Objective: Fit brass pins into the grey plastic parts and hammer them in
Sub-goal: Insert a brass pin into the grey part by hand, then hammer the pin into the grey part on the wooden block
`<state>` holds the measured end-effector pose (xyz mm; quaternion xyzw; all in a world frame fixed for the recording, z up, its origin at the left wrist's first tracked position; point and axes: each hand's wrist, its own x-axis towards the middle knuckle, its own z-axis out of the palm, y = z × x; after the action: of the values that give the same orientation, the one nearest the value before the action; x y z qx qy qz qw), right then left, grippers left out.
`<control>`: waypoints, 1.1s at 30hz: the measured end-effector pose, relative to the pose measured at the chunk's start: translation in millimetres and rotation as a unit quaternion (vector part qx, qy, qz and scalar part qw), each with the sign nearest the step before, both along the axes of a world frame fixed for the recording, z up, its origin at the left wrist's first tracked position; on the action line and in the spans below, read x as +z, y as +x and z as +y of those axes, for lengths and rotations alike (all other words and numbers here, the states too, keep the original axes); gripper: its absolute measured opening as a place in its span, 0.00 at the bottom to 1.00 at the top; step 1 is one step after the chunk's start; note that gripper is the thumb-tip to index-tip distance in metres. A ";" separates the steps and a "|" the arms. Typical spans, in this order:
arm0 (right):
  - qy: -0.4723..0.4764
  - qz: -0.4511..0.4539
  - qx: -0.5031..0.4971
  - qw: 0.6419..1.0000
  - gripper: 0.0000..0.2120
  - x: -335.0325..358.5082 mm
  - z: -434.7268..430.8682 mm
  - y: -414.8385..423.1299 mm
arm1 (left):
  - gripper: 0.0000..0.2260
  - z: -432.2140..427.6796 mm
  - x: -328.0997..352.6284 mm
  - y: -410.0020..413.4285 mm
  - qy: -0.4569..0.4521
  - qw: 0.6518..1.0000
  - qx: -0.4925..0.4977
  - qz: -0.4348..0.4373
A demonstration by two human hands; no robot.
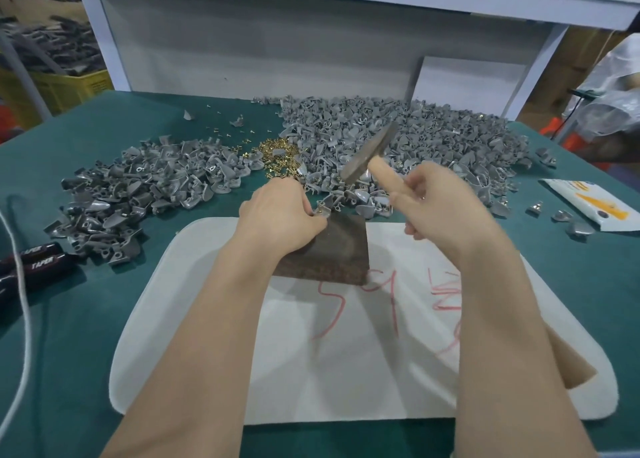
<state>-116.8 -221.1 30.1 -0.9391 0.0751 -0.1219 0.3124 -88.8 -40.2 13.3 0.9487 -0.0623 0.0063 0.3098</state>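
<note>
My left hand (pixel 278 216) pinches a small grey plastic part (pixel 321 211) with a brass pin standing in it, held on the far edge of a dark block (pixel 336 249). My right hand (pixel 440 208) grips the wooden handle of a hammer (pixel 370 156), whose blurred steel head is raised above and behind the block. A heap of loose brass pins (pixel 277 157) lies beyond my left hand. Grey plastic parts fill a big pile (pixel 398 138) at the back right and a second pile (pixel 145 187) on the left.
The block sits on a white mat (pixel 346 371) with red scribbles, on a green table (pixel 69 319). Black tape rolls (pixel 31 263) and a white cord (pixel 20 319) lie at the left. A white packet (pixel 595 204) is at the right edge. A grey panel (pixel 242 41) closes the back.
</note>
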 end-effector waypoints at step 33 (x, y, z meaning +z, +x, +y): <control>-0.061 -0.023 0.112 0.992 0.16 20.1 15.9 -20.6 | 0.10 -0.3 -4.4 6.3 0.011 1.000 0.000 -0.002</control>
<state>-137.4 -205.1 50.2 -0.9557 -0.0450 -0.1120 0.2683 -82.5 -40.5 8.8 0.9521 -0.0633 0.0077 0.2991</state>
